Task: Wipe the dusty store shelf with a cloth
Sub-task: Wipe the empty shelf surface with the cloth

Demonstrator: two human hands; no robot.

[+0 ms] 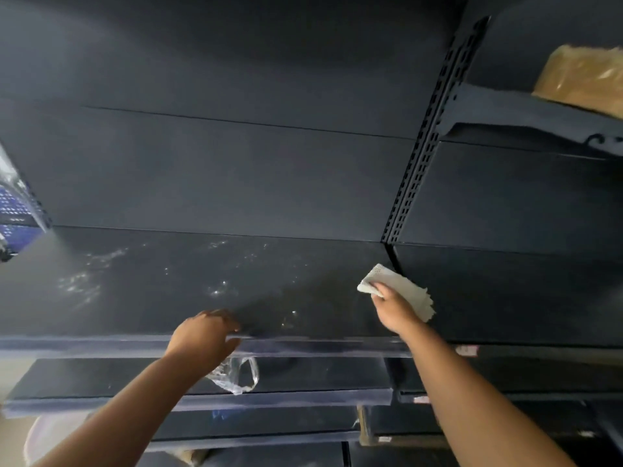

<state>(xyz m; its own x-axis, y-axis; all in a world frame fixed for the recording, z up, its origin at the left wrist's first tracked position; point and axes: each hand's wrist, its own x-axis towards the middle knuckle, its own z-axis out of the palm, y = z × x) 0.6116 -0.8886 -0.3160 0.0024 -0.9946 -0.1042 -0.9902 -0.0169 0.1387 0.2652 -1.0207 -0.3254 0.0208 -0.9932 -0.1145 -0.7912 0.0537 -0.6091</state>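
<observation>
A dark store shelf (188, 291) runs across the middle of the view, with pale dust smears on its left and centre. My right hand (394, 308) presses a folded white cloth (401, 288) flat on the shelf near its right end, beside the slotted upright. My left hand (205, 335) rests on the shelf's front edge, fingers curled over the lip. A crumpled clear plastic bag (236, 375) hangs just under that hand; whether the hand holds it is unclear.
A black slotted upright post (428, 139) divides this bay from the bay on the right. A tan package (583, 79) sits on the upper right shelf. A blue and white pack (17, 210) stands at the left edge. Lower dark shelves (303, 379) lie below.
</observation>
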